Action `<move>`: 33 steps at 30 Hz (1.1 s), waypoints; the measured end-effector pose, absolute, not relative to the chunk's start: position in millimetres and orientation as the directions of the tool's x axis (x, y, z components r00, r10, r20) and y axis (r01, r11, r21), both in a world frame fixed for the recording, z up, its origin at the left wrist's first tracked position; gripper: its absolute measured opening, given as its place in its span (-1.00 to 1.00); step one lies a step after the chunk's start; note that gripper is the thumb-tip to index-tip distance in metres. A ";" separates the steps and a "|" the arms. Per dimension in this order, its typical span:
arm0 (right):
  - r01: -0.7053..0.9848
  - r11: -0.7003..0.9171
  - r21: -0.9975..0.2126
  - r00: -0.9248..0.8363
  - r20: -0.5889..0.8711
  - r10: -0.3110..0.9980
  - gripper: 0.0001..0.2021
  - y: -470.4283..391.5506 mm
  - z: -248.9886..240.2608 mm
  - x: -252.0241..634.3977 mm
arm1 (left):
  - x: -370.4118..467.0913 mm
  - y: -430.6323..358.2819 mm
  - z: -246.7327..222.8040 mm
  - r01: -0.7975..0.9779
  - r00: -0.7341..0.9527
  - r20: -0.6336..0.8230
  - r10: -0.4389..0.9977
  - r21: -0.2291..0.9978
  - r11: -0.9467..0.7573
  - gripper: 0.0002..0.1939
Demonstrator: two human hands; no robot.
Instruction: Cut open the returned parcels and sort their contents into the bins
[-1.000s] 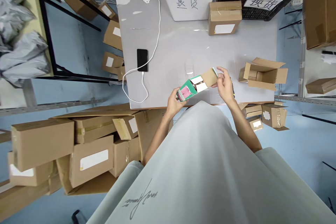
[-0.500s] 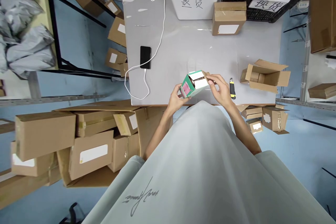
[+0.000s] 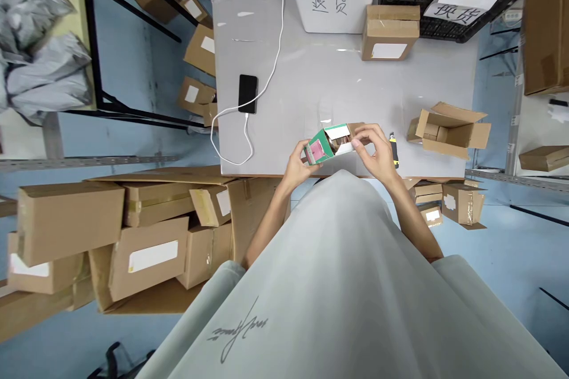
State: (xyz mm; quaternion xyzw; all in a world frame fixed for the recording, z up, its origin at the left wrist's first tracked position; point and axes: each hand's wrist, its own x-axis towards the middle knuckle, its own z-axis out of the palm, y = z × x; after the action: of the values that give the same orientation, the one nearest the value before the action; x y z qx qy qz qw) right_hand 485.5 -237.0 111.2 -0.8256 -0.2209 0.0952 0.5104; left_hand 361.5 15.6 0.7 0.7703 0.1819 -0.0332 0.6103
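A small green-and-white carton [image 3: 319,150] with a pink panel is held above the table's front edge. Its flaps stand apart and something dark shows inside, too small to name. My left hand [image 3: 299,166] grips the carton's left end, thumb at the top and fingers beneath. At the other end, the fingers of my right hand [image 3: 374,151] are closed on the carton's raised flap. A black-and-yellow utility knife [image 3: 393,150] lies just right of my right hand. Farther right sits an open cardboard box [image 3: 448,130].
A phone [image 3: 248,94] on a white cable lies at the left of the table [image 3: 311,83]. Along the back stand a white bin [image 3: 340,6], a closed cardboard box [image 3: 390,32] and a black crate [image 3: 444,29]. Cardboard boxes [image 3: 149,254] crowd the floor at left.
The carton's flaps have come farther apart, showing more of the inside. My right hand has shifted slightly, and the carton has tilted a little. The whole view has moved slightly.
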 end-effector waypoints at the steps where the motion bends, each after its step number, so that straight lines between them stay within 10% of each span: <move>1: 0.271 -0.376 -0.886 0.886 0.077 0.457 -0.47 -238.0 113.5 485.4 | 360.4 15.8 0.1 0.322 0.931 -0.276 0.238 0.930 -0.180 -0.21; 13: 0.357 -0.405 -0.842 0.819 0.074 0.568 -0.73 -238.9 109.3 480.4 | 354.4 21.6 2.9 0.328 0.933 -0.287 0.219 0.927 -0.182 -0.18; 24: 0.387 -0.439 -0.811 0.770 0.022 0.638 -0.34 -241.8 98.2 493.7 | 350.7 24.2 9.1 0.309 0.947 -0.272 0.170 0.917 -0.254 -0.21; 33: 0.269 -0.531 -0.804 0.722 -0.196 0.663 -0.70 -241.6 96.0 510.8 | 350.5 32.0 12.5 0.234 0.971 -0.160 0.179 0.799 -0.554 -0.23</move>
State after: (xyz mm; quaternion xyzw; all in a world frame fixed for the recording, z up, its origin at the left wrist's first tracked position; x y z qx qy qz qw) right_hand 510.8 -241.6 96.0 -0.8389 -0.2780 0.2483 0.3967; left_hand 350.5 32.0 12.5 0.8808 0.1172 -0.0298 0.4577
